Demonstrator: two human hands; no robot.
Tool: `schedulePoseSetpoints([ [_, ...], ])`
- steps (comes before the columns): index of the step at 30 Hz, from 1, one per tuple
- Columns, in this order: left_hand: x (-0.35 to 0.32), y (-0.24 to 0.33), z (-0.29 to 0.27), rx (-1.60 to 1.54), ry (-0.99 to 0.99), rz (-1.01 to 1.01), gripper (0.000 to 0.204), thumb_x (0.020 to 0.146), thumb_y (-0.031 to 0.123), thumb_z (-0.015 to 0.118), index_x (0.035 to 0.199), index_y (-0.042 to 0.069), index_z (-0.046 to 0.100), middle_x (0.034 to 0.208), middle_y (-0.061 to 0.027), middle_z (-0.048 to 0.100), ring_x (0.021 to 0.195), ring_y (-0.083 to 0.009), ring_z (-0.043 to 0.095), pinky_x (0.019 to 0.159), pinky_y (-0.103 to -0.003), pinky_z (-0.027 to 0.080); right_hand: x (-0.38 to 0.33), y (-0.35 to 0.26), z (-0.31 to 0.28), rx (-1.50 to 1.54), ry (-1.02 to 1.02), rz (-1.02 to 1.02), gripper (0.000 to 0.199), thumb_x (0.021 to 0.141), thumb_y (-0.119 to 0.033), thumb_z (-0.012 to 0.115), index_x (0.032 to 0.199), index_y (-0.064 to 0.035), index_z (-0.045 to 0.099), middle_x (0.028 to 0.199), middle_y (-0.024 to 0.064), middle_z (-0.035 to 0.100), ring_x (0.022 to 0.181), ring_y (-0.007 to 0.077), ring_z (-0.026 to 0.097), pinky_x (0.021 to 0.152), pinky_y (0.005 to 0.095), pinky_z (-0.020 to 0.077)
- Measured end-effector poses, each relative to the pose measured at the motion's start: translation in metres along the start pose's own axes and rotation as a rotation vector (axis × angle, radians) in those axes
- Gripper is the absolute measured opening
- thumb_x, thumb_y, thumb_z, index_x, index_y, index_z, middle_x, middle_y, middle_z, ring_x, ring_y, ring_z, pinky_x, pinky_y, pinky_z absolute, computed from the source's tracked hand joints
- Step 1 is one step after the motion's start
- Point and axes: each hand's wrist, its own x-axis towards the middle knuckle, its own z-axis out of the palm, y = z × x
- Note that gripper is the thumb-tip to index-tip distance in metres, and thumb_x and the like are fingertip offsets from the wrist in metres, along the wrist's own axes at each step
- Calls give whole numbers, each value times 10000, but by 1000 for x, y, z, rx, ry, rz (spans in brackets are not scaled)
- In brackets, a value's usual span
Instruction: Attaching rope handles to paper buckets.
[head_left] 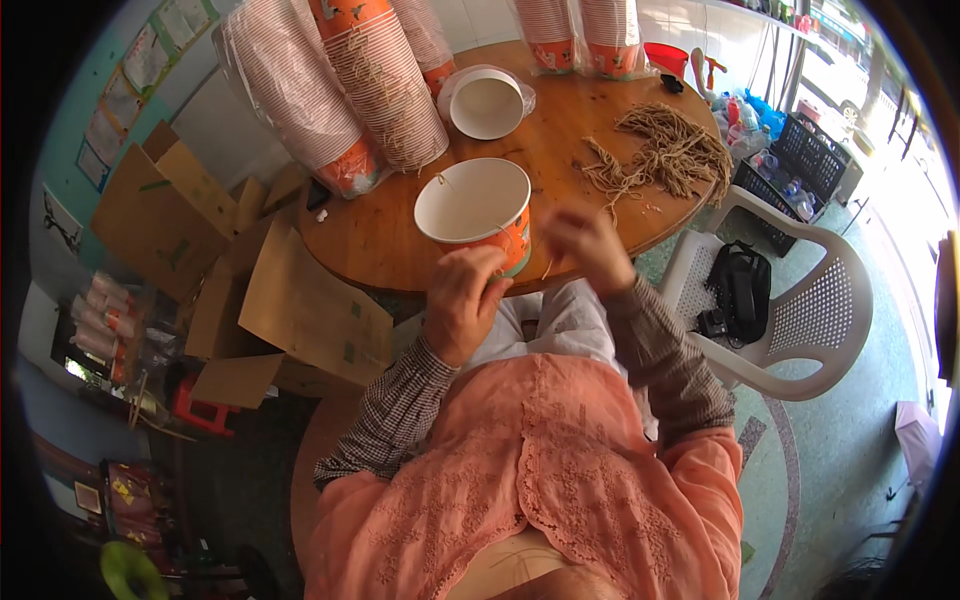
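At the near edge of the round wooden table (400,240), the left hand (462,305) grips the side of an orange paper bucket (476,212). The right hand (590,248), blurred, pinches a thin cord (547,268) beside it. A pile of cords (665,152) lies well apart.
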Motion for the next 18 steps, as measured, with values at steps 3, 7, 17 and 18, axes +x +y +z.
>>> schedulePoseSetpoints([
  [3,14,-10,-4,36,2,-82,330,828,64,672,1135,5,567,1105,-174,607,1018,-342,582,886,-400,461,55,-4,-44,-310,533,-590,86,860,-77,635,870,8,644,723,33,632,647,86,577,563,241,468],
  [7,30,-21,10,30,-51,-167,331,829,54,656,1144,11,566,1100,-167,617,1032,-339,588,881,-395,470,62,39,-33,-133,511,-495,73,860,-55,643,895,6,627,731,33,636,662,79,575,581,233,471],
  [17,21,-52,38,66,-189,-254,189,888,110,566,1066,55,596,923,-142,678,860,-322,647,779,-421,475,16,92,49,355,307,-339,103,888,-38,627,956,34,601,1032,61,626,926,96,576,833,237,477],
  [18,21,-52,37,55,-200,-261,192,886,108,569,1068,55,595,928,-140,679,862,-321,647,782,-420,474,16,93,49,325,303,-338,101,891,-45,627,948,33,595,1075,70,613,977,108,565,890,256,460],
])
